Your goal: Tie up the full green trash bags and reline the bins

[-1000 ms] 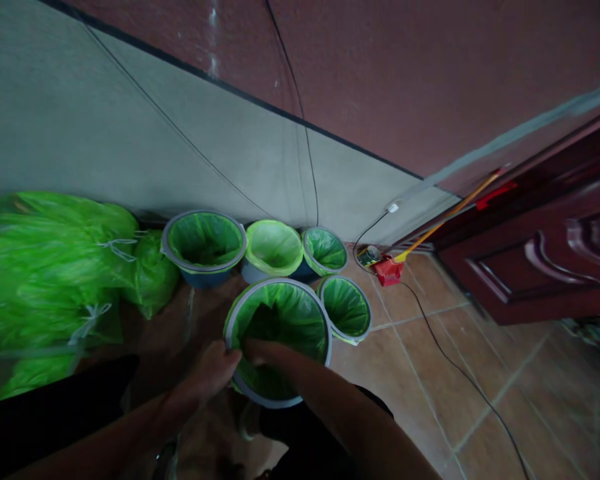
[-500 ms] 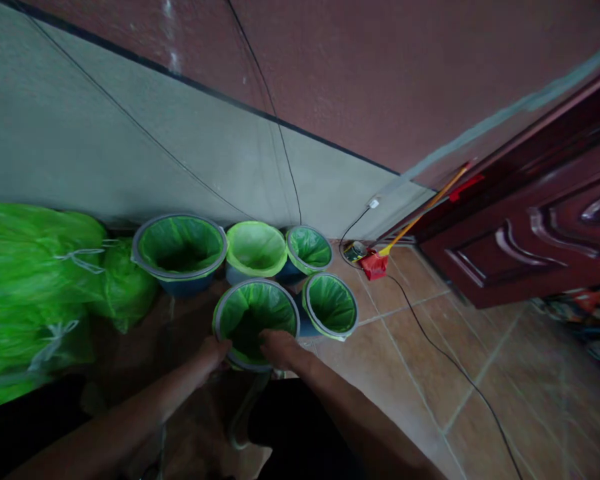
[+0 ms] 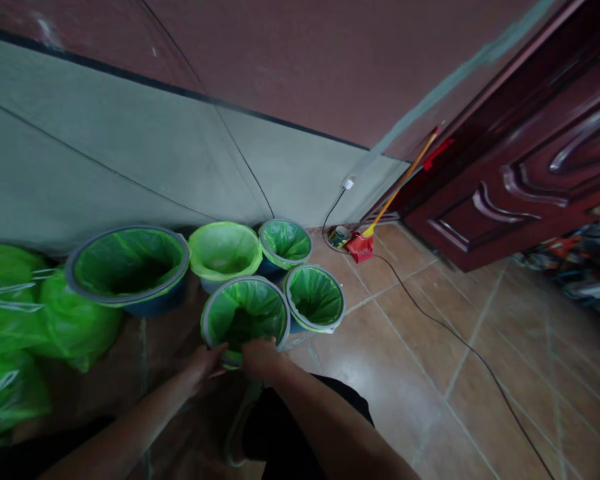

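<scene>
A trash bin (image 3: 284, 313) with a grey rim and a green bag liner (image 3: 247, 303) stands right in front of me. My left hand (image 3: 207, 365) grips the near left part of its rim, fingers closed over the edge. On the near right side, my right hand (image 3: 261, 359) is closed over the rim and liner, its fingertips partly hidden inside. Touching or close to this bin on its right is a smaller lined bin (image 3: 315, 300). Behind stand a pale green-lined bin (image 3: 225, 250) and another small bin (image 3: 286, 241). A larger lined bin (image 3: 130, 267) is at the left.
Stuffed green bags (image 3: 77, 327) with white ties lie at the far left. A red dustpan (image 3: 361, 247) with a yellow handle leans by the dark red door (image 3: 480, 200), beside a small can (image 3: 339, 237). A black cable (image 3: 445, 327) crosses the tiled floor at right.
My view has turned to the right and come nearer, so the bags slide left out of frame. Both hands stay at the front bin's near rim.
</scene>
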{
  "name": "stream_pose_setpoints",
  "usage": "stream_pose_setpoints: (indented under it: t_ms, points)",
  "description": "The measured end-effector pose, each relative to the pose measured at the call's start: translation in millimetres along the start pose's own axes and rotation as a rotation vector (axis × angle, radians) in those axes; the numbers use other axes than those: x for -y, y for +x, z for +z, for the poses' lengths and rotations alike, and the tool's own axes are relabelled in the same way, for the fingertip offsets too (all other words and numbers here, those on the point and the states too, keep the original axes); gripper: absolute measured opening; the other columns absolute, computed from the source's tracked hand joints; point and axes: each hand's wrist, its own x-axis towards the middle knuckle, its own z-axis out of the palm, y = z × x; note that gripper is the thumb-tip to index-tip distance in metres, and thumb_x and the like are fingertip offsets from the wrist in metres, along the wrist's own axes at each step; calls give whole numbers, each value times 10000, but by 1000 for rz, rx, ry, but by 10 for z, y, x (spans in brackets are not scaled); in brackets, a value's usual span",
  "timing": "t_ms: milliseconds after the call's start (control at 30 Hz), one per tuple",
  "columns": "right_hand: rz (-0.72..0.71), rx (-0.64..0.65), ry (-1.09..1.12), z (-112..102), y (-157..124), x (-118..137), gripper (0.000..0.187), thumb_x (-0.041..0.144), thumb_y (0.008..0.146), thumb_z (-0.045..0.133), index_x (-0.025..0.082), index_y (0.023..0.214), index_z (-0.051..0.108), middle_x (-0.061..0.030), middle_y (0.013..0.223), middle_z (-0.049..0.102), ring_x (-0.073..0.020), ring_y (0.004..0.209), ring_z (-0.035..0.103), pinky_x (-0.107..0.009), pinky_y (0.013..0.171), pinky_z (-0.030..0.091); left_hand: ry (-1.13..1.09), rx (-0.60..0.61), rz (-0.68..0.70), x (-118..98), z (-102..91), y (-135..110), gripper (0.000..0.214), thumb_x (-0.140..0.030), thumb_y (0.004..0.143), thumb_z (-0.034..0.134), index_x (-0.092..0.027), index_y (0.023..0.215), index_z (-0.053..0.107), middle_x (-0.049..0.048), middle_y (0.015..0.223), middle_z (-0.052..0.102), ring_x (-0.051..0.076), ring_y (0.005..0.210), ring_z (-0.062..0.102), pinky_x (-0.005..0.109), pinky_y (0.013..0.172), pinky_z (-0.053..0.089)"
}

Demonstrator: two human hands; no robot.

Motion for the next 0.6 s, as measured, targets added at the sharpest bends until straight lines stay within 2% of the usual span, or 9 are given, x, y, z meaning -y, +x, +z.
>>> stream_pose_setpoints:
  t_ms: [100, 233, 367, 500, 600]
  points:
    - [-62, 32, 41, -151, -39, 19, 357, 213, 801, 622, 107, 1140, 656, -211, 1178, 676, -373, 1107, 637, -633, 968, 427, 10, 41, -15, 48, 29, -24, 168, -278, 751, 722, -116, 766, 679, 59, 710, 726, 171, 663, 685, 297, 687, 577]
    - [-85, -34, 91, -265, -47, 26, 329, 246, 848, 572, 104, 1132, 658, -200, 1153, 691, -366, 1083, 649, -619, 966, 433, -5, 92, -31, 81, 48, -58, 222, -341, 764, 727, -126, 800, 686, 77, 795, 748, 189, 754, 708, 320, 768, 576]
    - [-64, -26, 94, -249, -34, 33, 335, 220, 835, 581, 102, 1139, 658, -192, 1161, 690, -369, 1103, 639, -613, 981, 421, -10, 74, -38, 99, 56, -67, 218, -336, 787, 709, -132, 858, 683, 93, 862, 754, 194, 785, 711, 316, 771, 571]
    - [-84, -8, 65, -223, -37, 56, 321, 211, 821, 590, 112, 1116, 668, -191, 1163, 690, -362, 1095, 646, -595, 972, 432, 6, 15, -19, 109, 82, -104, 180, -322, 816, 666, -142, 827, 666, 78, 819, 738, 174, 717, 696, 302, 725, 568]
    - [-108, -23, 33, -219, -26, 92, 299, 223, 834, 573, 123, 1097, 672, -190, 1142, 697, -354, 1078, 656, -591, 951, 450, 134, 8, 91, 117, 104, -149, 225, -369, 840, 617, -157, 766, 637, 54, 727, 706, 168, 678, 678, 295, 692, 558]
